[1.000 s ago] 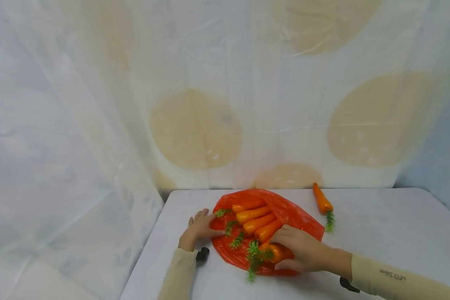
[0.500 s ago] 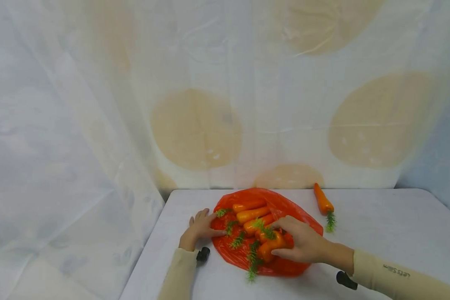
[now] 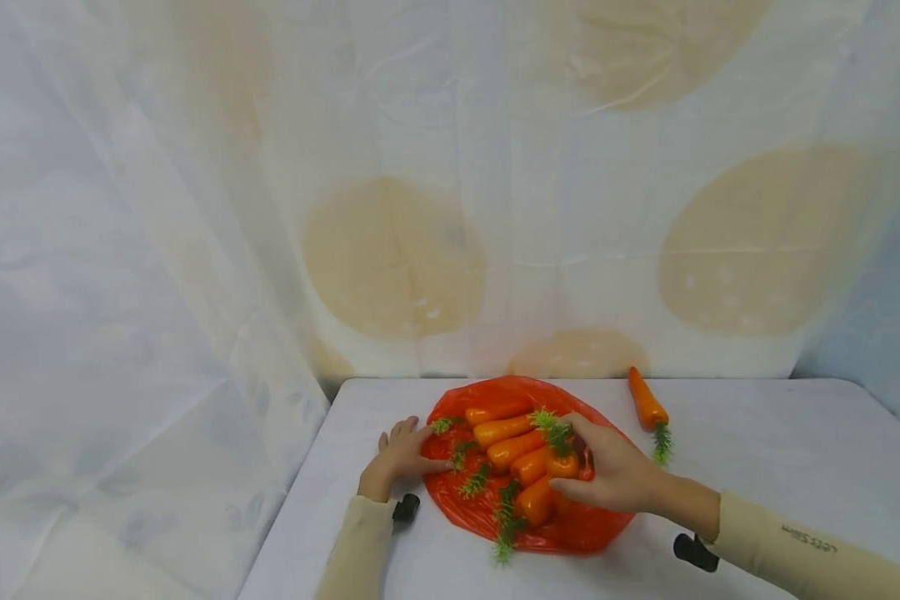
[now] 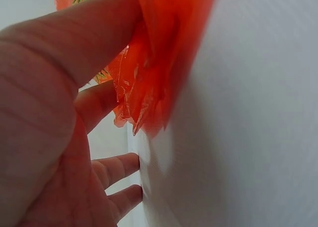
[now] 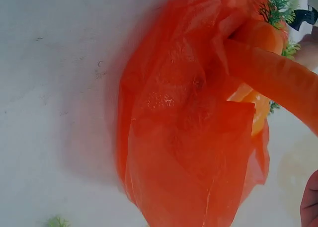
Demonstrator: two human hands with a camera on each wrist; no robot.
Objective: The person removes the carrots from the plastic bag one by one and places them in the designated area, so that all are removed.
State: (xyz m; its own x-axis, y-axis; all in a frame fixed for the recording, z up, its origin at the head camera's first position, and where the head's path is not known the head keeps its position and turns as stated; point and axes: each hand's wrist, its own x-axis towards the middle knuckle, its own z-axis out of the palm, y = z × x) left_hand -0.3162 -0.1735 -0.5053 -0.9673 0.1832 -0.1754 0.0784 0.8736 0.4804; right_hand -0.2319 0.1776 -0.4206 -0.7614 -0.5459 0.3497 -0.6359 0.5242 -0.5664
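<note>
Several orange carrots point(image 3: 497, 456) with green tops lie side by side on a crumpled red plastic bag point(image 3: 465, 515). My left hand point(image 3: 402, 457) rests at its left edge, fingers spread; in the left wrist view the thumb and index finger of that hand point(image 4: 54, 103) touch the bag point(image 4: 159, 53). At the bag's right side, my right hand point(image 3: 615, 471) grips a carrot point(image 3: 562, 465) by its leafy end, above the others. The right wrist view shows a carrot point(image 5: 278, 78) across the bag point(image 5: 184, 137), with part of the hand point(image 5: 310, 202) at the edge.
A single carrot point(image 3: 647, 408) lies apart on the white table point(image 3: 780, 467), behind and right of the bag. Behind the table hangs a pale sheet point(image 3: 562, 192) with tan spots. Another pale sheet point(image 3: 142, 317) hangs at the left.
My right hand has moved slightly back and to the right, and the carrot in its grip has risen from the near end of the row and turned. My left hand has stayed in place.
</note>
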